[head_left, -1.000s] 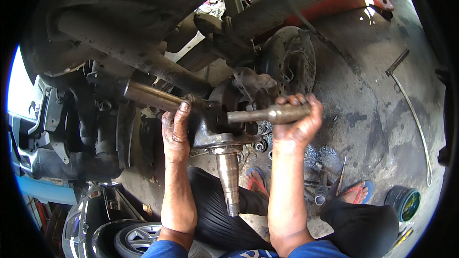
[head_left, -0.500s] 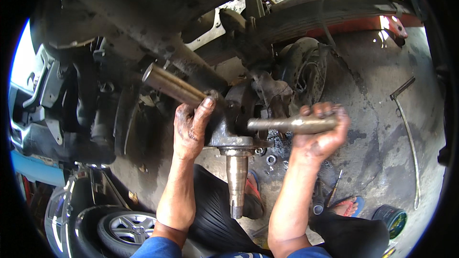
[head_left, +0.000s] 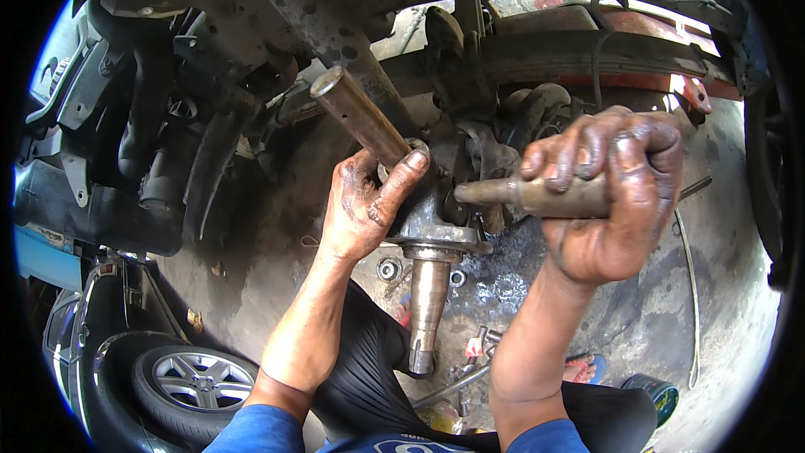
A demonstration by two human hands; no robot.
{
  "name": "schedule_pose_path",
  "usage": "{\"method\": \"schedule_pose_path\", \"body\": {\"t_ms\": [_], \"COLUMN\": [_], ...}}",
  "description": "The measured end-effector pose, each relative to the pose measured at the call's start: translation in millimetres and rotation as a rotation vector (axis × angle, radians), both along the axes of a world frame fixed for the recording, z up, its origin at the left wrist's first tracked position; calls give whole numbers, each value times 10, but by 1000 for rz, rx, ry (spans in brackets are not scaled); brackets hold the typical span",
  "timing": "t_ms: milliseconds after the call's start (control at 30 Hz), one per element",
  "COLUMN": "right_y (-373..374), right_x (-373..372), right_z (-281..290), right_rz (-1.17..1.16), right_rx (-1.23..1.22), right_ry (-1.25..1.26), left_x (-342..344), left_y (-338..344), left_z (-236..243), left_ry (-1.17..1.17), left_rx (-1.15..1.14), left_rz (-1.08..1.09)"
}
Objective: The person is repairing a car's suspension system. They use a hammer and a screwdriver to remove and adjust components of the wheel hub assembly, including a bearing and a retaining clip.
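Note:
My left hand point(head_left: 362, 210) is closed round the lower end of a thick round steel pin point(head_left: 365, 114), its thumb pressed where the pin meets a greasy steering knuckle point(head_left: 430, 222). The pin leans up and to the left. Below the knuckle's flange, a shiny spindle point(head_left: 430, 294) points down between my legs. My right hand point(head_left: 625, 176) grips a stepped metal drift point(head_left: 553, 199), held level to the right of the knuckle. Its narrow end points left at the knuckle and appears not to touch it. The left fingers are partly hidden behind the pin.
An axle tube point(head_left: 352, 50) and a leaf spring point(head_left: 579, 57) cross above. Loose ring-shaped parts point(head_left: 389, 268) and tools point(head_left: 478, 361) lie on the floor. A bent rod point(head_left: 690, 302) and a round tin point(head_left: 658, 394) are at right; a car wheel point(head_left: 197, 382) stands lower left.
My right hand has risen with the drift and come closer to the camera. The view has shifted, so the pin and left hand sit further right in the picture.

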State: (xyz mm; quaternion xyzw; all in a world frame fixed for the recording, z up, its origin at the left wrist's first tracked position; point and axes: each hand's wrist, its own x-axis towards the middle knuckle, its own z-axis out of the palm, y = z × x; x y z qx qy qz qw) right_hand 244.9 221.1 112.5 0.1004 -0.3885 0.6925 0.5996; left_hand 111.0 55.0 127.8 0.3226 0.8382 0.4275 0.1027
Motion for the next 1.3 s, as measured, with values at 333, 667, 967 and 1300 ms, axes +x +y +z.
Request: {"method": "schedule_pose_path", "body": {"t_ms": [333,667,967,1300], "right_y": [-76,-85,-112,-65], "right_x": [41,50,106,50], "right_z": [-69,-236,-272,-107], "right_rz": [-51,-54,-99,-120], "right_rx": [120,-100,-105,-176], "right_ry": [-45,33,46,-43], "left_x": [-20,-12,50,41], "left_y": [6,38,46,38], "left_z": [32,47,24,15], "left_ry": [-14,23,28,32], "left_rx": [-17,-26,70,60], "left_rz": [-16,1,27,26]}}
